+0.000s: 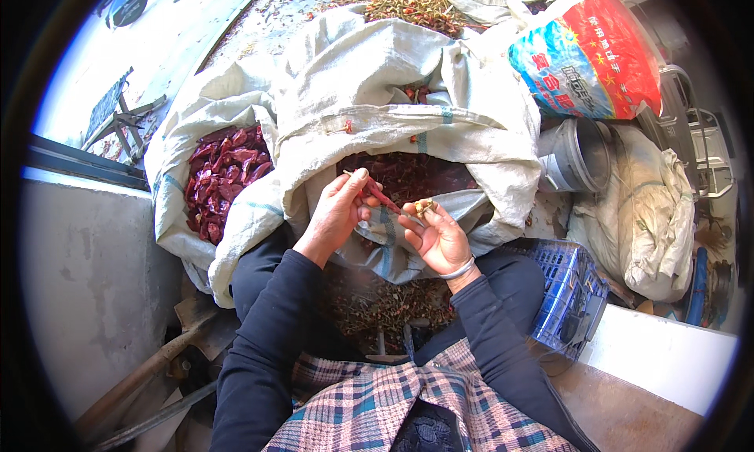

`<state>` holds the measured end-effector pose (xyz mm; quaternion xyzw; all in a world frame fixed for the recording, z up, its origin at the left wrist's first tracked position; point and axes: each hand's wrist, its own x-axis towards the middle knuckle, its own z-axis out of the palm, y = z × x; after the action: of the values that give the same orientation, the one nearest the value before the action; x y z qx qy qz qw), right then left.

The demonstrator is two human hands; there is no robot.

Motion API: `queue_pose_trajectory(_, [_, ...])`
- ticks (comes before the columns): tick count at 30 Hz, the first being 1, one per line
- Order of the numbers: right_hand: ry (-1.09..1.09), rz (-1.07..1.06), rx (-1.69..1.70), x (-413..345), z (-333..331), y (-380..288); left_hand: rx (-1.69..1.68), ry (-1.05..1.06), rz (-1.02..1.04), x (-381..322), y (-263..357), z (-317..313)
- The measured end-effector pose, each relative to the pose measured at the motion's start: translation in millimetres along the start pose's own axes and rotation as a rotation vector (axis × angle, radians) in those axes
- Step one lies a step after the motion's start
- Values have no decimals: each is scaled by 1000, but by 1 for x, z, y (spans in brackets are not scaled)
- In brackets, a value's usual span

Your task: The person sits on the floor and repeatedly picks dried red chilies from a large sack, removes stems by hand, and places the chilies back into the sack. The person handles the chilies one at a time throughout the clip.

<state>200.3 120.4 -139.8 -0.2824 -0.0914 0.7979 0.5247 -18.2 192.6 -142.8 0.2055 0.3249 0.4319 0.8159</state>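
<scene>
My left hand (340, 210) holds a dried red chilli pepper (380, 194) between thumb and fingers, its tip pointing towards my right hand. Pale, dry stem pieces (423, 207) are pinched in my right hand (437, 235), close to the pepper's tip. Both hands are above the front edge of a large white woven sack (500, 175), whose open mouth shows dark red dried chillies (406, 172). To its left, a second woven sack (177, 187) is filled with glossy dried red chilli pods (227, 178).
A blue plastic crate (556, 287) stands by my right knee. Beyond are a metal pail (574, 154), a stuffed woven sack (642, 216) and a red and blue printed bag (589, 57). Stem debris (394, 305) lies between my legs. A wooden handle (141, 375) leans at lower left, near a low wall (88, 257).
</scene>
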Motion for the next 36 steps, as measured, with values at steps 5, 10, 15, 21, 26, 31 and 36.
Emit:
queue_pose_trajectory(5, [36,132,-457,-20,1,2,144,-37,-4,-2,2,0])
queue_pose_trajectory(10, [-40,159,-1409,-33,19,-1,367,-151,48,-5,-3,1])
queue_pose_trajectory(15, [210,-217,-1123,2,45,-13,606,-230,43,-8,-11,4])
queue_pose_trajectory(21, [170,-439,-1477,33,62,-6,901,-215,139,-8,-19,4])
queue_pose_trajectory(26, [158,-653,-1453,25,64,-4,756,-233,21,-11,-12,11])
queue_pose_trajectory(31, [214,-736,-1507,21,73,-5,339,-381,-179,-22,2,15])
queue_pose_trajectory(36, [141,-724,-1457,15,76,-4,273,-349,-152,-25,0,21])
